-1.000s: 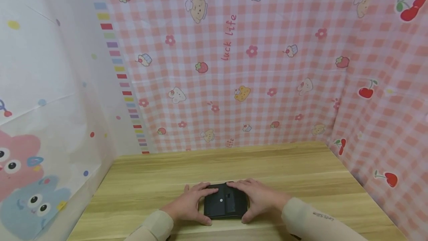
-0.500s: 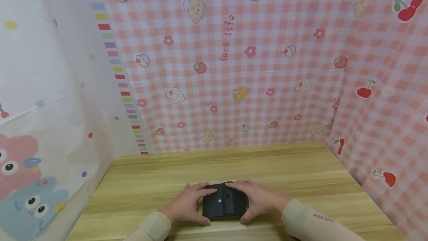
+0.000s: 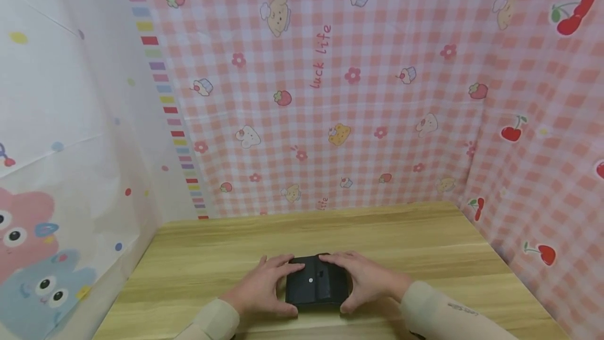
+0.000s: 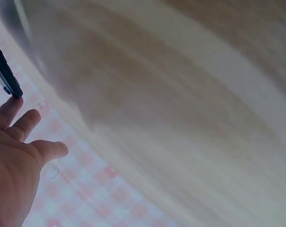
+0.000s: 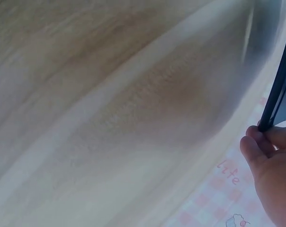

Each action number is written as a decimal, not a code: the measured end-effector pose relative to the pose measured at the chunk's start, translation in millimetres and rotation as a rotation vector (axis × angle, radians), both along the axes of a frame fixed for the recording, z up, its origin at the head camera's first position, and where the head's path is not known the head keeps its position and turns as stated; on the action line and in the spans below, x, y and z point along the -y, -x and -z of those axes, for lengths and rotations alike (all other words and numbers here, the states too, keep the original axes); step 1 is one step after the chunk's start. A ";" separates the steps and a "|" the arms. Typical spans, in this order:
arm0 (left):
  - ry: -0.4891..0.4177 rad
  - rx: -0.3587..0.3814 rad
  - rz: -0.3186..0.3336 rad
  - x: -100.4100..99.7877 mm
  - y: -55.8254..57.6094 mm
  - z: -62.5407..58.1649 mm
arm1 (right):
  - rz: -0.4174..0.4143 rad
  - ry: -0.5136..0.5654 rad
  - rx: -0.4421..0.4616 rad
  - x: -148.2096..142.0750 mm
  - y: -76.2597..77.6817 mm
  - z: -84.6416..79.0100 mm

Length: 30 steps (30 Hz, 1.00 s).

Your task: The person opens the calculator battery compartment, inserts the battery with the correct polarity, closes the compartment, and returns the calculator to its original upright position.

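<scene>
A black wallet (image 3: pixel 306 291) with a round silver snap and a raised flap across its middle lies between both hands, low in the head view. My left hand (image 3: pixel 265 288) holds its left side, the thumb at the near corner and the index finger over the top face. On the opposite side my right hand (image 3: pixel 368 283) grips it, thumb at the near right corner and fingers at the far edge. The wallet's dark edge shows by the left fingertips (image 4: pixel 15 101) in the left wrist view. In the right wrist view, the right fingers touch the wallet's edge (image 5: pixel 274 106).
A wood-grain table (image 3: pixel 226 240) lies under the hands. Behind it hangs a pink checked cloth (image 3: pixel 302 119) with printed cartoons, which also closes off the right side. A white cloth (image 3: pixel 94 119) with cartoon prints hangs at the left.
Both hands keep the same hold on the wallet, which has shifted very slightly away from the body. The head view has moved a little.
</scene>
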<state>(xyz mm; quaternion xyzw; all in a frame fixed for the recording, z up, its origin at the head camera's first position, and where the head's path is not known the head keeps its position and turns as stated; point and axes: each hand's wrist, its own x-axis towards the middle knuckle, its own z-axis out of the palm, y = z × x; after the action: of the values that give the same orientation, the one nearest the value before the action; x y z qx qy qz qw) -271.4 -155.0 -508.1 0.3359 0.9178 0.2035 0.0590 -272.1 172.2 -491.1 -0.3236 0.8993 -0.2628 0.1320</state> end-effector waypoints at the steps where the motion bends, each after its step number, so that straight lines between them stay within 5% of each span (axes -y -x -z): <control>1: -0.003 -0.008 0.000 -0.2 0.0 -0.3 | 0.003 0.001 -0.004 -0.7 -0.3 -0.8; 12: -0.001 -0.177 0.015 -3.5 -5.1 -8.5 | 0.018 0.079 0.016 -9.9 -0.1 -13.2; 21: -0.038 -0.445 0.018 -4.6 -16.7 -17.8 | 0.037 0.167 0.076 -16.3 3.6 -18.8; 30: -0.084 -0.651 0.055 -5.4 -18.0 -13.3 | 0.014 0.207 0.143 -18.9 5.7 -21.1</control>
<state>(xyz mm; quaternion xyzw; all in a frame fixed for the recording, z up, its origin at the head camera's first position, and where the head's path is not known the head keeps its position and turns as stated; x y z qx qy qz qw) -253.4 -149.6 -494.8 0.4102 0.8697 0.1214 -0.2461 -277.8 191.1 -470.0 -0.3096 0.8579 -0.3776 0.1597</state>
